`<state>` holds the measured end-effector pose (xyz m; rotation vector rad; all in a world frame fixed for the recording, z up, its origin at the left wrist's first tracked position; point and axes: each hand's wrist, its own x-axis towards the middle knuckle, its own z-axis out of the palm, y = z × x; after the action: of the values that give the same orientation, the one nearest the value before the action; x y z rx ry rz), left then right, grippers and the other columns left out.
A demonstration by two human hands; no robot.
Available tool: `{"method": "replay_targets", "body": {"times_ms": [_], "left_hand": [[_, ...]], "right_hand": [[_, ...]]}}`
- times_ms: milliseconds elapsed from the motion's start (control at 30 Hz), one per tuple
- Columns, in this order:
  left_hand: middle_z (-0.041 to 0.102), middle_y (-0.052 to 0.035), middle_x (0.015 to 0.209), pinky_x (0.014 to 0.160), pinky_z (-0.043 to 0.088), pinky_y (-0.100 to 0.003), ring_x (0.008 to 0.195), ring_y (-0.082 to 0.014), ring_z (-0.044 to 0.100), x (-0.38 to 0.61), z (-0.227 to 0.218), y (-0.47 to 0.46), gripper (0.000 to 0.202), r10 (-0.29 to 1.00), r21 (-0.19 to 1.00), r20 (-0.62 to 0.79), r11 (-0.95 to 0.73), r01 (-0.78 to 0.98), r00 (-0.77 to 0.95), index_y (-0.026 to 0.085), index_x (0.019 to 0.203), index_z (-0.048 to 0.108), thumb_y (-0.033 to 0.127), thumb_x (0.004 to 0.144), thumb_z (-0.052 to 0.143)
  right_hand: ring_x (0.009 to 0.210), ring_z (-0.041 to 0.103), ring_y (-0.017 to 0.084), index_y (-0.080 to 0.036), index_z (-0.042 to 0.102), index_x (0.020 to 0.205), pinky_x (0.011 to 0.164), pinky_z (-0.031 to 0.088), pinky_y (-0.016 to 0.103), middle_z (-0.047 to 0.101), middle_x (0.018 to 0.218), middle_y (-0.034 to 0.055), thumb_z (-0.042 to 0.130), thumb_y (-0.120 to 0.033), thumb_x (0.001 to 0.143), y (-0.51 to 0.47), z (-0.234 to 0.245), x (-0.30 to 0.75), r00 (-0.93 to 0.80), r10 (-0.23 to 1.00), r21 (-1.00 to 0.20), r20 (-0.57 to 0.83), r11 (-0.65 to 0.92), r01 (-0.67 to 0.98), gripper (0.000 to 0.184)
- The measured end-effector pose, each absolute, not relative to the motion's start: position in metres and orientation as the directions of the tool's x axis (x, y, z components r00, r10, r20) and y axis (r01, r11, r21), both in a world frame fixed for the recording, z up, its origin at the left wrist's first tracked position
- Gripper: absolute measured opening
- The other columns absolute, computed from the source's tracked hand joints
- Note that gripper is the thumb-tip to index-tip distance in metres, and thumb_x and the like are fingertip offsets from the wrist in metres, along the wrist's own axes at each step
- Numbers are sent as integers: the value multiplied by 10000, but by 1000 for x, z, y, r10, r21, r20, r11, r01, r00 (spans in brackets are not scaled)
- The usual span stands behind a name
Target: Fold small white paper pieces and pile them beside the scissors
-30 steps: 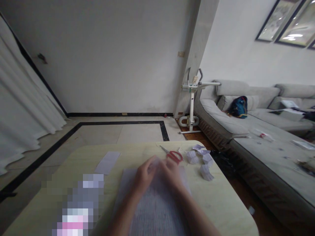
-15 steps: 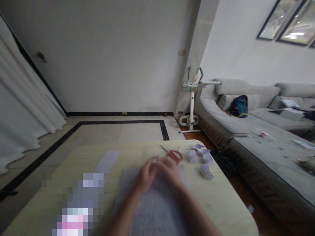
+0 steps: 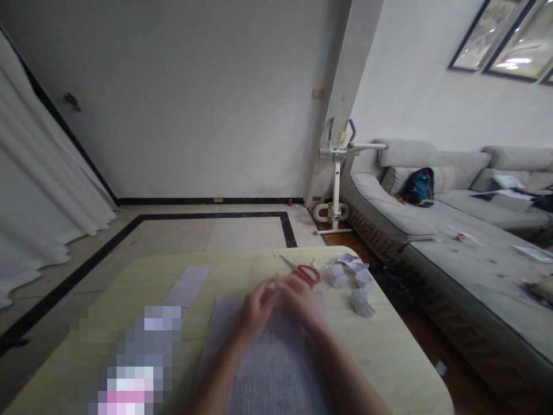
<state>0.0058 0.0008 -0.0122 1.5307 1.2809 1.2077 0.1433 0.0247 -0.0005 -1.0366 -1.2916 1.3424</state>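
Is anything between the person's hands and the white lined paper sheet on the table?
Nothing visible. The left hand and right hand meet directly on the far end of the white lined paper sheet. The red-handled scissors lie just beyond, the small folded paper pieces to the right, neither in between.

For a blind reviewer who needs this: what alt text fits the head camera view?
The left hand and right hand meet fingertip to fingertip above a lined sheet of paper on a pale table. Red scissors and small folded paper pieces lie just beyond them; a grey sofa stands to the right.
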Motion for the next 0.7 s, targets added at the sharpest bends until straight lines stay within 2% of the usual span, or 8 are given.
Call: {"method": "replay_targets", "body": {"times_ms": [133,233,333,400,533,700], "left_hand": [[698,-62,822,641,524,-258,726,-181,662,6,-12,0,417,985,960,172,-173,222,22,134,1159,548,413,859,472],[698,-63,799,639,522,-257,716,-182,662,6,-14,0,410,977,926,211,-211,314,34,134,1181,542,390,876,444],[707,-71,860,686,523,-262,781,-184,669,6,-18,0,427,962,871,271,-264,413,43,157,1261,485,340,879,443],[705,-77,911,705,528,-269,800,-181,671,6,-22,0,464,950,838,311,-290,463,32,172,1306,438,307,863,464],[664,-107,1065,763,527,-291,880,-185,657,7,-30,1,509,926,788,378,-323,524,3,186,1320,422,250,822,504],[675,-91,1019,737,533,-276,832,-166,661,8,-29,0,512,941,817,338,-294,497,1,179,1314,419,262,818,513]], "right_hand": [[648,580,161,-181,609,811,611,456,280,614,706,20,598,-345,768,23,1,141,-104,986,-991,130,130,-9,170],[614,560,157,-171,603,890,573,436,270,606,688,22,557,-307,788,18,3,139,-52,974,-963,220,226,146,176],[585,533,152,-163,593,962,544,410,262,603,695,26,533,-240,775,14,2,136,-34,961,-913,275,272,303,211],[591,528,153,-164,586,997,555,409,266,607,713,31,526,-188,749,13,0,135,-36,955,-891,295,288,351,256],[637,529,161,-183,584,967,589,416,269,601,736,27,514,-134,710,16,-5,134,-33,960,-911,279,275,307,270],[604,489,143,-175,553,727,535,373,242,550,665,-1,523,-162,704,20,-7,134,-2,976,-957,218,214,198,39]]}}
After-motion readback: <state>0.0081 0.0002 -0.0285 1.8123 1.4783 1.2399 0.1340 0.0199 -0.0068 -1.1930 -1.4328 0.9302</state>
